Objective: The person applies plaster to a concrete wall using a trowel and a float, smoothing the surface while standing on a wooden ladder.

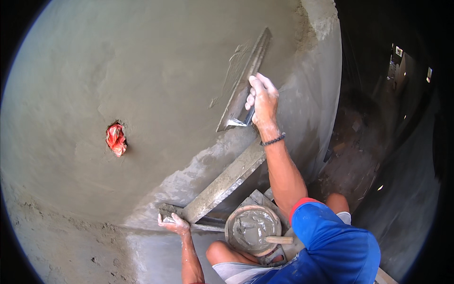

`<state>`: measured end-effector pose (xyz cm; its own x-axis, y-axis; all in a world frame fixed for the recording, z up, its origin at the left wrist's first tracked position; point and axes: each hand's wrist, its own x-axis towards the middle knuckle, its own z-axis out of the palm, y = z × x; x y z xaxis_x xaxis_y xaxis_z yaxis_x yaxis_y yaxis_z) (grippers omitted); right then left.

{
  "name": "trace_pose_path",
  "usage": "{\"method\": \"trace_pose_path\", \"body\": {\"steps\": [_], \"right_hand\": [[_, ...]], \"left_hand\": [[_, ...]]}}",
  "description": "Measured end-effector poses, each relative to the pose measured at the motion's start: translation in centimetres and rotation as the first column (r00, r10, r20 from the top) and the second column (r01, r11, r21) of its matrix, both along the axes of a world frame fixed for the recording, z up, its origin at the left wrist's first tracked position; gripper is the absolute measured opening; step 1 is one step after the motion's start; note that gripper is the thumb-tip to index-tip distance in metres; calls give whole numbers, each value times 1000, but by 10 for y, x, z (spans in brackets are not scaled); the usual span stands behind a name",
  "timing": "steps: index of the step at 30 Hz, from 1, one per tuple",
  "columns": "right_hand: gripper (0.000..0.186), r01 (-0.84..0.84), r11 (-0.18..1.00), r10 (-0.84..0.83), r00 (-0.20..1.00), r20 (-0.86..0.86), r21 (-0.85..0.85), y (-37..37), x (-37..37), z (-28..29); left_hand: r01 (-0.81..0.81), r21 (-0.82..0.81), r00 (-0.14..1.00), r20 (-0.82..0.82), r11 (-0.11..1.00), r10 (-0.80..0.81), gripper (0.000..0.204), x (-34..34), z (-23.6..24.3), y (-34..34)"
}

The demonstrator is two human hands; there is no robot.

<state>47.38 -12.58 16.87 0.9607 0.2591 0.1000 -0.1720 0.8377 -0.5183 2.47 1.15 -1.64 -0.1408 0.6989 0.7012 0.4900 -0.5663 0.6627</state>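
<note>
My right hand (262,99) grips the handle of a long metal plastering trowel (248,71), its blade against the grey plastered wall (71,75) beside a streak of wet plaster. Below, my left hand (174,222) is closed under a mortar-smeared piece (170,208) at the lower end of a long board or straightedge (224,175), which slants up to the right; exactly what its fingers hold is unclear. A round bucket (275,220) of wet grey mix with a wooden-handled tool (279,240) stands between my legs.
A crumpled red plug (116,138) fills a hole in the wall. Blocks or boards (260,199) lie around the bucket. Rough plaster (61,241) covers the lower left wall. A dark passage with small bright openings (399,52) lies to the right, past a pale edge.
</note>
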Motion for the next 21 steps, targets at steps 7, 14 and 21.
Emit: {"method": "trace_pose_path", "body": {"steps": [7,14,21], "right_hand": [[44,147,973,-44,875,483,-177,57,-125,-19],[51,-207,951,308,649,695,-228,1,-136,-22],[41,751,654,25,91,996,-85,-82,133,99]], "left_hand": [[12,47,1000,-25,999,-11,63,1,3,-5],[-26,58,998,-64,998,30,64,-9,3,-1],[-28,29,996,-82,999,30,64,6,3,0]]}}
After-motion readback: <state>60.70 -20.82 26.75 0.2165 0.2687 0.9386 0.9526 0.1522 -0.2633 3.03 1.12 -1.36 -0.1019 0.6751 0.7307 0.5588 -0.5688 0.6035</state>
